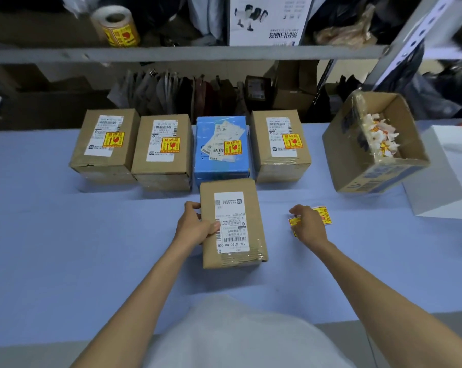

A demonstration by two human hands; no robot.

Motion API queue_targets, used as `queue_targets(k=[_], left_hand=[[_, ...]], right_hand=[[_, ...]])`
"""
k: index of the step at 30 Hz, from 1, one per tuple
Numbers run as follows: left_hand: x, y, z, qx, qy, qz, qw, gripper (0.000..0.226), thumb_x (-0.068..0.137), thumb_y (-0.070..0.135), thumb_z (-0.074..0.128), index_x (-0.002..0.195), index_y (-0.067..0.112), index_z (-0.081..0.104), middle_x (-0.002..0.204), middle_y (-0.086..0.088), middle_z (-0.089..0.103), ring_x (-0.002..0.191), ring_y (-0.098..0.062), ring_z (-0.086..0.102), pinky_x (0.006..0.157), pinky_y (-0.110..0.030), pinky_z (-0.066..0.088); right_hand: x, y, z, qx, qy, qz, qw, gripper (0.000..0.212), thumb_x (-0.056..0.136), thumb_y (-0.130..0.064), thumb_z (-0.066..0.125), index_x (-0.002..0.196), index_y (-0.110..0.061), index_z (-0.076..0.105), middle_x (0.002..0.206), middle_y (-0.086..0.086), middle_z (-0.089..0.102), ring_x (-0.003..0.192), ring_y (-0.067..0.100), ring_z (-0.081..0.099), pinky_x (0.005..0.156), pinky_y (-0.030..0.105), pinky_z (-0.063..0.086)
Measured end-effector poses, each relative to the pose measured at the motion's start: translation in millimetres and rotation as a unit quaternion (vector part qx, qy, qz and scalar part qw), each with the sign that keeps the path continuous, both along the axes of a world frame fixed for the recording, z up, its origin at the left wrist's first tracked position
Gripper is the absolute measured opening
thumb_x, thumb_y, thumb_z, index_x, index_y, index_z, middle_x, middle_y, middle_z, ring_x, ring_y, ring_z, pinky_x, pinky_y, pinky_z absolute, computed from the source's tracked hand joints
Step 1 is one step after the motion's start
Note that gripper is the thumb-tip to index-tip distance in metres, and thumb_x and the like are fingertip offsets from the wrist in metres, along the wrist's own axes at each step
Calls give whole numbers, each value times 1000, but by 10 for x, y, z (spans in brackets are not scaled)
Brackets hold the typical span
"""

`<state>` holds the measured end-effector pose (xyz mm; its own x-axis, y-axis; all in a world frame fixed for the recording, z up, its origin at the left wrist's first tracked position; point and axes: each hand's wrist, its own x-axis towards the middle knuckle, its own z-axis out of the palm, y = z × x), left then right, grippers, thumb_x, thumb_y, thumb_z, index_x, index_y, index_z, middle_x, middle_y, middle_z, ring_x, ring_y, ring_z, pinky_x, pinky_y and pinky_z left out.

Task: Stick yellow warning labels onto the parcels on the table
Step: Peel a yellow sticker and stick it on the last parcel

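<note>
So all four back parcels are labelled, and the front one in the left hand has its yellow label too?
No: head view shows the front parcel bearing only a white shipping label, no yellow one. The back four are labelled; the left hand holds it.

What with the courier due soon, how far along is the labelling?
Done: the four back-row parcels each carry a yellow label. In hand: the left hand grips the near parcel, unlabelled; the right hand is on loose labels on the table. Left: stick that one.
</note>
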<state>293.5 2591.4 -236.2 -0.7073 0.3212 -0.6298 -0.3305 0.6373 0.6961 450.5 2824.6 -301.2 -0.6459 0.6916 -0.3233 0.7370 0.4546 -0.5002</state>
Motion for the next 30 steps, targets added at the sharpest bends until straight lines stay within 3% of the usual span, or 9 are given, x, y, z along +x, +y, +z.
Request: queue_targets(k=[4,8,11,13,16,20,26,28,30], left_hand=[[-13,30,31,-7,-12,-7,1000,55,82,7,70,124,15,37,110,-3,56,94,-21,59,65,-30,51],[23,16,5,-2,2,3,1000,58,80,9,72,126,17,39,116,-3,58,99,-20,59,88,-40,53],[38,8,8,2,9,7,1000,57,80,9,73,126,16,40,118,-4,59,98,-19,59,91,-41,52],[38,12,17,-4,14,4,1000,57,79,10,73,125,16,41,118,-4,59,97,-19,59,91,-41,52],[37,19,38,-14,17,-5,1000,57,80,11,73,126,16,40,117,-4,59,95,-19,58,91,-41,52],[39,14,67,-17,18,-15,1000,56,81,11,72,126,16,39,117,-4,58,95,-19,58,89,-39,52],[47,12,87,-17,21,-17,999,58,81,11,72,128,15,39,112,-3,58,95,-19,58,91,-40,52],[50,12,83,-16,21,-17,1000,58,81,11,71,128,15,39,110,-1,57,94,-19,58,91,-40,52],[51,13,76,-14,18,-14,1000,58,81,11,71,129,15,38,110,-1,56,94,-19,58,89,-38,52]], right_hand=[[121,-18,-129,57,-57,34,996,47,76,9,62,121,-7,57,121,17,51,114,35,45,78,39,45],[159,-27,-160,107,-99,58,988,38,79,4,65,114,-5,55,119,15,47,113,34,39,63,36,40],[123,3,-118,126,-76,43,988,20,78,-1,67,97,-3,61,104,14,55,105,34,44,60,34,35],[60,6,-46,75,-15,-5,997,10,78,-6,68,76,-6,58,81,12,58,87,33,51,58,34,34],[-32,8,17,-22,69,-69,995,39,81,-13,68,54,-12,41,53,5,45,60,28,46,56,33,29],[-29,31,-5,-28,49,-69,996,46,83,-9,65,47,-15,36,46,2,37,56,26,40,52,31,24],[69,174,-41,-14,1,-100,995,38,82,-3,58,53,-16,37,55,4,42,67,31,45,53,30,28],[92,262,-20,-18,31,-148,988,24,80,-2,59,60,-13,50,63,11,53,71,32,51,60,31,35],[135,360,-4,-13,52,-197,979,4,83,-6,61,83,-4,64,81,19,64,81,36,58,67,34,42]])
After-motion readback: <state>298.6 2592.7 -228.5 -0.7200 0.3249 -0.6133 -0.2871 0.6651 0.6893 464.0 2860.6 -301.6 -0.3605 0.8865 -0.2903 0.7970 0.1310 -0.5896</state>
